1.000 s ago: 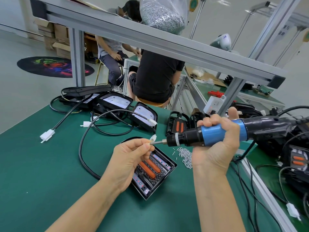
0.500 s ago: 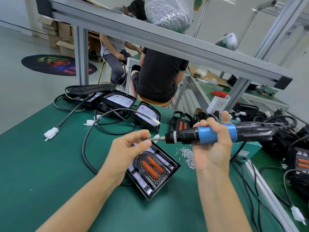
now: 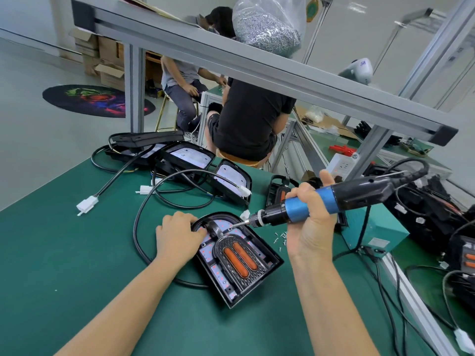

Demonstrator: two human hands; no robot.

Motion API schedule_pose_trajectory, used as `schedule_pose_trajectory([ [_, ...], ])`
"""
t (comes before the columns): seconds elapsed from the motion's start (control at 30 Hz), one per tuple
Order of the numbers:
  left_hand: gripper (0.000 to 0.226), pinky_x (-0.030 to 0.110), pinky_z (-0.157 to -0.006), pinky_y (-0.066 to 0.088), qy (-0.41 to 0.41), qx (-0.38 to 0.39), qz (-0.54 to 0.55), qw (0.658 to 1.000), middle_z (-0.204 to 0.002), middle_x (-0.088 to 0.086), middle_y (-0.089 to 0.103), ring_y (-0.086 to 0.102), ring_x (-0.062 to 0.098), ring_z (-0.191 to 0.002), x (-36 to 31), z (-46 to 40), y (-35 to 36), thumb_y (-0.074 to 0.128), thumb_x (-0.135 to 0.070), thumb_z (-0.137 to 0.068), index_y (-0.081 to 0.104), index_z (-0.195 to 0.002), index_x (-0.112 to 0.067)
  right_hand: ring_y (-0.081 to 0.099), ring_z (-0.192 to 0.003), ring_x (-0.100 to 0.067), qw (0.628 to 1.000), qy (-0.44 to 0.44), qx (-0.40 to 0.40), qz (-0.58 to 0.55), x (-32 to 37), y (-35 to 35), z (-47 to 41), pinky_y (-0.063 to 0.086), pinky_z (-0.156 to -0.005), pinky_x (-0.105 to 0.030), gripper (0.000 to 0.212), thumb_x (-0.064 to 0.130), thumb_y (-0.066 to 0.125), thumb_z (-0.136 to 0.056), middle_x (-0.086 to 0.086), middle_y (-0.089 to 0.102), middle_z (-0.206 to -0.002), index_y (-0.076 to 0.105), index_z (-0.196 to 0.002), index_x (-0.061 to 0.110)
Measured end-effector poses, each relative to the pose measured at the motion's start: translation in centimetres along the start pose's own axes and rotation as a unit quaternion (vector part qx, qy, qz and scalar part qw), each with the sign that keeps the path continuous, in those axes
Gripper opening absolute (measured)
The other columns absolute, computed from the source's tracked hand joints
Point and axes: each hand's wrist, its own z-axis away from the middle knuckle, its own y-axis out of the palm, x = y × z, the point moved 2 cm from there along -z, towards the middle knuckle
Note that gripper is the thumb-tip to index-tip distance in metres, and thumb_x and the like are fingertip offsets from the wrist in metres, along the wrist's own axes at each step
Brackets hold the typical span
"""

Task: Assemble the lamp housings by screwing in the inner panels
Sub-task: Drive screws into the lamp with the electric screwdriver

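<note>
A black lamp housing (image 3: pixel 267 272) lies on the green mat (image 3: pixel 64 253), its inner panel (image 3: pixel 237 260) with two orange strips facing up. My left hand (image 3: pixel 177 233) grips the housing's rounded far-left edge. My right hand (image 3: pixel 312 217) holds a blue and black electric screwdriver (image 3: pixel 308 205). The bit tip (image 3: pixel 235 224) points down-left onto the white board near the housing's top. A small heap of loose screws (image 3: pixel 281 237) lies just right of the housing.
Several other lamp housings (image 3: pixel 187 160) with black cables and white connectors (image 3: pixel 87 202) lie at the back left. A teal box (image 3: pixel 375 235) and more housings (image 3: pixel 431 209) crowd the right. An aluminium frame beam (image 3: pixel 257 73) crosses overhead. Two seated people work beyond the table.
My left hand dropped from the screwdriver tip down onto the housing's edge. The screwdriver tilted and lowered until its bit reached the panel.
</note>
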Motion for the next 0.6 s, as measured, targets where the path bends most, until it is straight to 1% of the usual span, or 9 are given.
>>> schedule_pose_trajectory([
  [0.1,0.026,0.037,-0.093,0.03,-0.006,-0.002,0.027,1.0,-0.118,0.001,0.058,0.043,0.027,-0.114,0.2,-0.1,0.3,0.059,-0.037,-0.088,0.068,-0.11,-0.026,0.051,-0.067,-0.016,1.0,0.001,0.006,0.02,-0.6,0.3,-0.4,0.05,-0.066,-0.023,0.052,0.0,0.063,-0.068,0.005,0.054,-0.067,0.055,-0.113,0.024],
  [0.23,0.02,0.037,-0.092,0.028,-0.01,-0.005,0.075,0.997,-0.111,-0.005,0.064,0.049,0.023,-0.11,0.4,-0.1,0.3,0.061,-0.037,-0.087,0.07,-0.103,-0.029,0.051,-0.072,-0.017,0.999,-0.005,0.013,0.053,-1.2,0.4,-0.7,0.048,-0.073,-0.029,0.052,0.001,0.064,-0.068,0.007,0.054,-0.067,0.056,-0.114,0.024],
  [0.37,0.018,0.037,-0.096,0.029,-0.01,-0.003,0.114,0.993,-0.107,-0.006,0.066,0.052,0.021,-0.108,0.4,-0.1,0.3,0.061,-0.034,-0.087,0.069,-0.101,-0.027,0.051,-0.072,-0.017,0.997,-0.013,0.022,0.068,-1.3,0.5,-0.8,0.049,-0.072,-0.027,0.052,0.0,0.064,-0.068,0.005,0.053,-0.067,0.055,-0.114,0.024],
  [0.47,0.015,0.038,-0.101,0.033,-0.016,-0.007,0.165,0.986,-0.105,-0.003,0.066,0.055,0.023,-0.107,0.4,0.1,0.2,0.063,-0.028,-0.087,0.066,-0.099,-0.022,0.051,-0.07,-0.016,0.997,-0.015,0.028,0.077,-1.3,0.7,-1.0,0.048,-0.071,-0.027,0.051,-0.001,0.063,-0.068,0.004,0.053,-0.067,0.055,-0.113,0.024],
  [0.53,0.01,0.041,-0.1,0.037,-0.019,-0.003,0.205,0.979,-0.1,-0.001,0.066,0.057,0.025,-0.103,0.3,0.3,0.2,0.064,-0.023,-0.087,0.062,-0.096,-0.021,0.05,-0.07,-0.016,0.996,-0.015,0.029,0.079,-1.2,0.9,-1.0,0.046,-0.072,-0.027,0.051,-0.001,0.063,-0.068,0.004,0.053,-0.067,0.055,-0.112,0.023],
  [0.6,0.008,0.043,-0.098,0.041,-0.02,0.007,0.233,0.972,-0.094,-0.003,0.066,0.059,0.025,-0.099,0.2,0.5,0.2,0.064,-0.021,-0.087,0.06,-0.093,-0.021,0.049,-0.07,-0.016,0.996,-0.013,0.033,0.081,-1.1,1.1,-1.1,0.047,-0.07,-0.025,0.051,-0.001,0.063,-0.068,0.003,0.053,-0.067,0.055,-0.112,0.023],
])
